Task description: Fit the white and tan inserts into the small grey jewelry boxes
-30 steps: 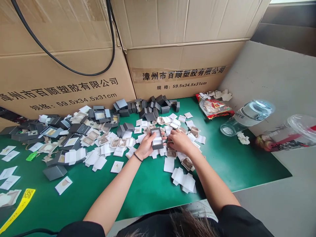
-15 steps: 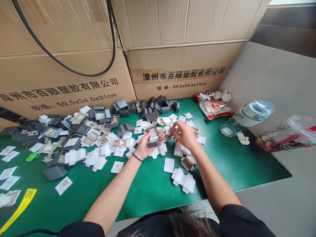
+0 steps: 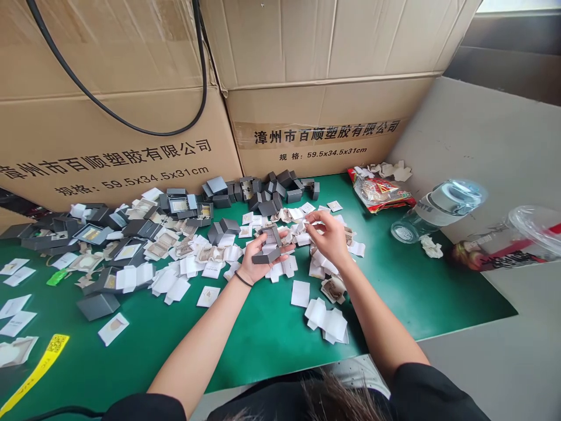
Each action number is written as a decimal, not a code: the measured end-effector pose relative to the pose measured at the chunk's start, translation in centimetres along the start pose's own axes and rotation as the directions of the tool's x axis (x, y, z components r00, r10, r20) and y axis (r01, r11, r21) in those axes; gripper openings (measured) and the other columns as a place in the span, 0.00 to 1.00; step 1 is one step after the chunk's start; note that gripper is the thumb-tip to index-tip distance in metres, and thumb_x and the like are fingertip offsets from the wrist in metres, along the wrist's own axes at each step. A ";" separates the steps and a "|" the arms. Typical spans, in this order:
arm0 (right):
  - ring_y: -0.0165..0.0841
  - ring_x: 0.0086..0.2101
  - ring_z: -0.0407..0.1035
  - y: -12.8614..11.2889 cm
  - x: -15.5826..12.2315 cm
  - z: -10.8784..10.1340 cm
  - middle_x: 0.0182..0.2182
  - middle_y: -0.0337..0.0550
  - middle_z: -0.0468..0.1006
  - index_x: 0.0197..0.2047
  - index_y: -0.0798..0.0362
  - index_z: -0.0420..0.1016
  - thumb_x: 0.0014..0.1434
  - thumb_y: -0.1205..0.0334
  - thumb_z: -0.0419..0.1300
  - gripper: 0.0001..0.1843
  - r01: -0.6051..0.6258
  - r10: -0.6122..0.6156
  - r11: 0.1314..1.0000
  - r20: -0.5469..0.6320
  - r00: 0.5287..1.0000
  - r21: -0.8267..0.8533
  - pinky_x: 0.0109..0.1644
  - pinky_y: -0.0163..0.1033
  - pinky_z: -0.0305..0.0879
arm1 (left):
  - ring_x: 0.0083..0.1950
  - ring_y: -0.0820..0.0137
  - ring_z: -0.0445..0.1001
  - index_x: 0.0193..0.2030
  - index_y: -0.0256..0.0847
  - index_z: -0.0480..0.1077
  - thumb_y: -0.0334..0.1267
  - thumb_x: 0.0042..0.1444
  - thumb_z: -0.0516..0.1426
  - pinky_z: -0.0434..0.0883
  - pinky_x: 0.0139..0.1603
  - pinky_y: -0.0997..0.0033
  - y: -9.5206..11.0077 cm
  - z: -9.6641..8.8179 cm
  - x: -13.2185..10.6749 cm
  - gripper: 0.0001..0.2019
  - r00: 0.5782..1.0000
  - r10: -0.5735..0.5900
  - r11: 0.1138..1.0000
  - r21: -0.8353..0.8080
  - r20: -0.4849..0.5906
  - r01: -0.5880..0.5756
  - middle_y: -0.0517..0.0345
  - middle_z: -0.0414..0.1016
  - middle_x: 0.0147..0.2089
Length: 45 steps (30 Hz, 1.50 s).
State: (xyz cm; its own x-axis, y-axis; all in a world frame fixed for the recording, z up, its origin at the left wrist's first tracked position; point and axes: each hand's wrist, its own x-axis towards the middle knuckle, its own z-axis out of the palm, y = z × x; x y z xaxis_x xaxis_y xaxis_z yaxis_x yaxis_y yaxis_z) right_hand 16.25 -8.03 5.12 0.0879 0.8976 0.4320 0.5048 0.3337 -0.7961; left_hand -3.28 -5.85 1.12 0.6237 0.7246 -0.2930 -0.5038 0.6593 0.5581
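My left hand (image 3: 255,261) holds a small dark grey hinged box (image 3: 266,255) that stands open, its lid tilted toward me. To its right, my right hand (image 3: 329,234) hovers over white paper pieces with thumb and fingertips pinched together. Something small and pale may be between those fingertips, but I cannot make it out. Below and around both hands lie folded white paper inserts (image 3: 326,320) and a square white card (image 3: 300,293). More dark grey boxes (image 3: 276,193) are heaped behind the hands.
Dark boxes and white inserts spread over the left of the green table (image 3: 245,345). Cardboard cartons (image 3: 324,111) stand along the back. A red snack bag (image 3: 381,190), a clear bottle (image 3: 432,210) and a plastic cup (image 3: 512,240) are at right. A black cable (image 3: 131,126) hangs at upper left.
The box in my left hand has tipped, its lid now swung lower and toward me. My right hand stays close to the same spot, its fingers slightly more extended.
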 end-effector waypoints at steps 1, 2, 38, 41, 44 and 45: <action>0.33 0.39 0.68 -0.1 -0.1 0.2 0.38 0.44 0.73 0.33 0.51 0.65 0.56 0.61 0.52 0.04 -0.002 0.002 1.000 0.008 1.000 0.020 0.40 0.38 0.70 | 0.53 0.53 0.71 0.51 0.34 0.69 0.45 0.59 0.48 0.76 0.35 0.67 -0.1 0.0 0.0 0.21 1.000 -0.001 1.000 -0.002 -0.003 0.001 0.44 0.70 0.55; 0.33 0.40 0.68 -0.1 -0.1 0.3 0.38 0.44 0.73 0.33 0.51 0.65 0.56 0.62 0.52 0.03 -0.004 0.004 0.999 0.017 1.000 0.034 0.40 0.39 0.71 | 0.53 0.53 0.72 0.51 0.33 0.69 0.45 0.59 0.48 0.76 0.37 0.65 -0.1 -0.1 0.1 0.21 1.000 0.001 1.000 -0.007 -0.004 -0.001 0.44 0.71 0.53; 0.33 0.38 0.71 0.3 -0.1 -0.1 0.39 0.44 0.74 0.35 0.53 0.65 0.57 0.55 0.56 0.09 -0.095 0.092 0.995 0.509 0.856 -0.018 0.40 0.40 0.71 | 0.39 0.67 0.75 0.39 0.36 0.71 0.37 0.59 0.47 0.71 0.49 0.61 0.1 0.2 0.1 0.13 0.952 0.271 0.947 -0.138 -0.143 -0.291 0.52 0.76 0.34; 0.32 0.36 0.71 0.3 -0.3 0.2 0.39 0.43 0.74 0.34 0.52 0.63 0.54 0.59 0.58 0.08 -0.092 0.098 0.995 0.493 0.865 -0.035 0.39 0.40 0.71 | 0.39 0.67 0.75 0.39 0.36 0.71 0.38 0.58 0.48 0.71 0.50 0.61 0.0 0.2 0.1 0.12 0.953 0.281 0.952 -0.088 -0.117 -0.292 0.52 0.76 0.34; 0.31 0.35 0.71 0.3 -0.4 0.4 0.40 0.43 0.73 0.33 0.52 0.62 0.53 0.61 0.58 0.08 -0.082 0.083 0.996 0.472 0.878 -0.023 0.40 0.40 0.72 | 0.42 0.66 0.74 0.40 0.37 0.71 0.39 0.57 0.49 0.70 0.51 0.63 -0.2 0.2 0.2 0.13 0.959 0.264 0.963 -0.034 -0.102 -0.269 0.51 0.76 0.36; 0.31 0.36 0.71 0.3 -0.4 0.5 0.41 0.43 0.73 0.33 0.52 0.62 0.53 0.62 0.58 0.07 -0.070 0.070 0.997 0.460 0.885 -0.016 0.41 0.40 0.72 | 0.43 0.65 0.74 0.40 0.37 0.71 0.40 0.57 0.49 0.69 0.51 0.63 -0.2 0.2 0.2 0.13 0.963 0.253 0.967 -0.016 -0.097 -0.256 0.50 0.76 0.37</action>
State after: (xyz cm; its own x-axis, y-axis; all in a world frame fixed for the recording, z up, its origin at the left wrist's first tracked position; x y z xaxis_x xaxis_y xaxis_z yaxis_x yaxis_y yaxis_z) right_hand 15.98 -8.14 4.47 -0.2820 0.9503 0.1321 0.5106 0.2652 -0.8179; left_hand -2.94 -5.91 1.06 0.4146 0.8839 -0.2163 -0.6563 0.4551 0.6018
